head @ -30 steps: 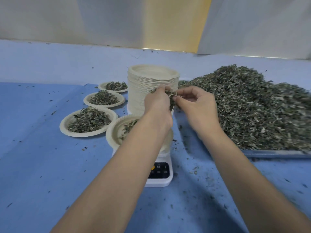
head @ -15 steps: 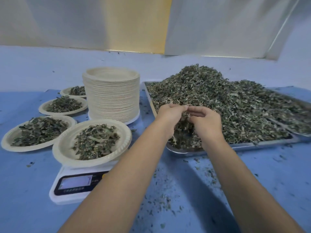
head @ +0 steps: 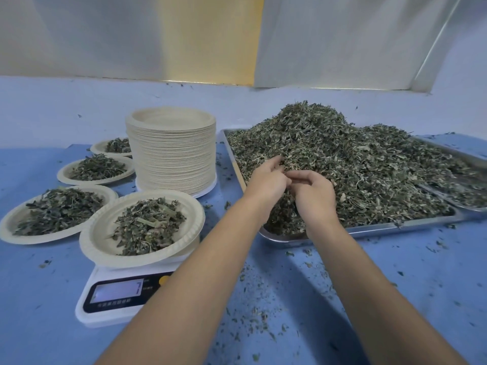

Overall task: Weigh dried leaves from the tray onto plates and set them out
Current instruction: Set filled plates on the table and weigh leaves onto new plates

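Leaves (head: 369,159) lie heaped on the steel tray (head: 374,229), which sits on the blue surface (head: 39,325) right of centre. Two bare arms reach over the tray's near left corner to the foot of the heap. The left grip (head: 266,180) has its fingers loosely bent, their tips among the leaves. The right grip (head: 313,196) sits right beside it, fingers curled inward and down over the leaves. Both palms face away from the camera, so I cannot tell whether either grip holds any leaves.

Left of the arms, a plate (head: 97,233) carrying a modest mound of leaves rests on the white scale (head: 118,296). The scale's display is lit but too blurred to read. Behind the plate, a tall stack (head: 174,154) of empty plates stands just left of the tray.

Further left, three filled plates run in a line. The near plate (head: 13,219) is partly overlapped in this view by the plate on the scale, the middle plate (head: 63,175) lies beyond it, and the far plate (head: 98,148) is partly hidden behind the stack.

A second tray (head: 477,162), also holding leaves, shows at the right edge against the first. Crumbs (head: 253,317) are scattered over the surface between and around the arms.
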Demonstrator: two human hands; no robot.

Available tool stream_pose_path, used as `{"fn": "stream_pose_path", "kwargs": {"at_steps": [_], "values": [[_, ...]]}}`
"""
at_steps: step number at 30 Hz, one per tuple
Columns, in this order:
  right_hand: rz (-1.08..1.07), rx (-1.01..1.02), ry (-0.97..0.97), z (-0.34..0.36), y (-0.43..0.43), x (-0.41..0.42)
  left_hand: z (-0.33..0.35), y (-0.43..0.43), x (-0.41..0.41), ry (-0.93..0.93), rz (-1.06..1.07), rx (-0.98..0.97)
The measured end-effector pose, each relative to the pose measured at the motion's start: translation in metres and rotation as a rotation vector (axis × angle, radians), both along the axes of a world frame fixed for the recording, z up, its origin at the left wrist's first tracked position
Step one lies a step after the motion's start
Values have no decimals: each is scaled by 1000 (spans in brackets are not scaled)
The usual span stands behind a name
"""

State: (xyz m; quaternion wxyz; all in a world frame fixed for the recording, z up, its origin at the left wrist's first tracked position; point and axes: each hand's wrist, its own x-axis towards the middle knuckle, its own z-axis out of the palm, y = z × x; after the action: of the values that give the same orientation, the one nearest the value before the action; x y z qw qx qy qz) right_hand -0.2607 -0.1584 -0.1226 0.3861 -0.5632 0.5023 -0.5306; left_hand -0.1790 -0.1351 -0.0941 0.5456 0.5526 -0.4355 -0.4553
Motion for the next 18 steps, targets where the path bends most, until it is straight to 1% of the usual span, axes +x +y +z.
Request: {"fn": "stream_pose_path", "kwargs": {"at_steps": [2,7,10,12,15,18], "values": [[-3,13,-11,-1,0,0,0,2,0,-2,-8,-13],[51,-11,-85,4,10,9,1,9,9,145,63,-84],[107,-65,-153,12,20,19,6,19,24,126,148,-143],[166,-88,-160,17,28,30,9,30,38,133,190,-179],[256,-69,-63,18,40,52,14,51,63,168,231,-207],[287,-96,170,14,49,78,17,72,94,176,292,-201]]}}
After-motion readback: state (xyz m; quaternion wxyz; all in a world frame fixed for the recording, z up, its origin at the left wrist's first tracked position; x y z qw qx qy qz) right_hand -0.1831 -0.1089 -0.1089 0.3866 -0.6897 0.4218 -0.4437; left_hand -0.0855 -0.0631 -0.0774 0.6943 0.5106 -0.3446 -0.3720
